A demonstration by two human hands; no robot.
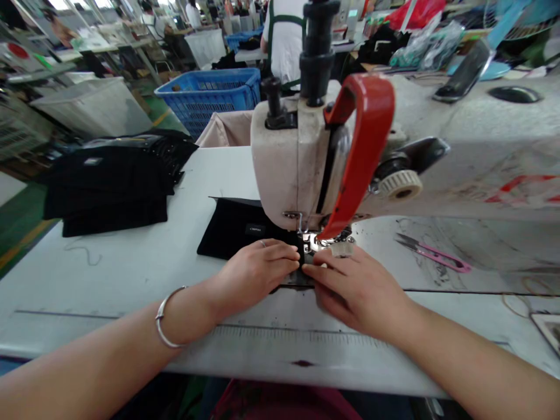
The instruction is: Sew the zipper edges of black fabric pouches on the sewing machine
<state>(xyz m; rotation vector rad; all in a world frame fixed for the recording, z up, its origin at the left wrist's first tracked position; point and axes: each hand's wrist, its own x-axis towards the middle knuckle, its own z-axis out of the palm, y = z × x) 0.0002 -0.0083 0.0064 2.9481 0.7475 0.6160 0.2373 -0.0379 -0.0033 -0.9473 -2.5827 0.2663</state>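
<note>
White worktop (131, 274) | L hand (258, 269) on flat black cloth (227, 233), R hand (356, 286) by steel presser ft (308, 245); grips: can't tell | we judge edge-aligning; next needs steadiness

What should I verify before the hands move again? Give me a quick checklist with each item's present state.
1. Left hand on the black fabric: ok, fingers lie over its near right part.
2. Right hand well clear of the presser foot: not ok, fingertips are close beside it.
3. Needle up or down: cannot tell, too small to make out.
4. Snips away from the fabric: ok, they lie to the right, beyond the right hand.
5. Stack of black pieces apart from the fabric: ok, bare tabletop shows between.
</note>
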